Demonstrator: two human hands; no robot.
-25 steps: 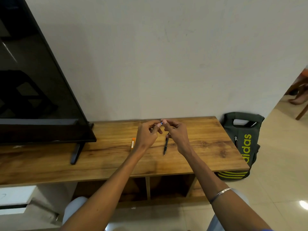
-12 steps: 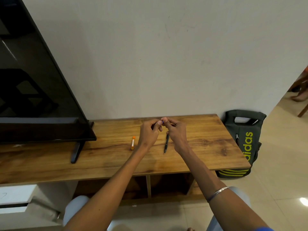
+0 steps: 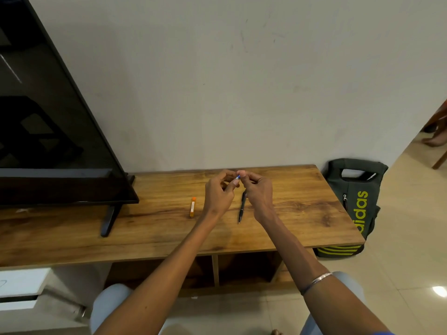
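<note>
One small blue-white piece (image 3: 238,177) is pinched mid-frame by fingers (image 3: 234,183) of the left hand (image 3: 217,197) and right hand (image 3: 257,192); the black pen (image 3: 242,209) is left on the worktop (image 3: 302,209), refitting judged undone.

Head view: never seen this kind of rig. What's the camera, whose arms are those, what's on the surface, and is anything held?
There is no machine here. A person wears one wide-angle camera on the head, and it looks forward and down, so the two bare arms coming in from the bottom edge are the wearer's own.

The left hand and the right hand meet fingertip to fingertip over a wooden TV unit. Between them they pinch a small blue-and-white piece, which is too small to identify.

A black pen lies on the wood, partly under the right hand. An orange tube lies just left of the left hand. Neither is being touched.

A television stands on the unit at the left. A dark bag with yellow lettering sits on the floor at its right end.
</note>
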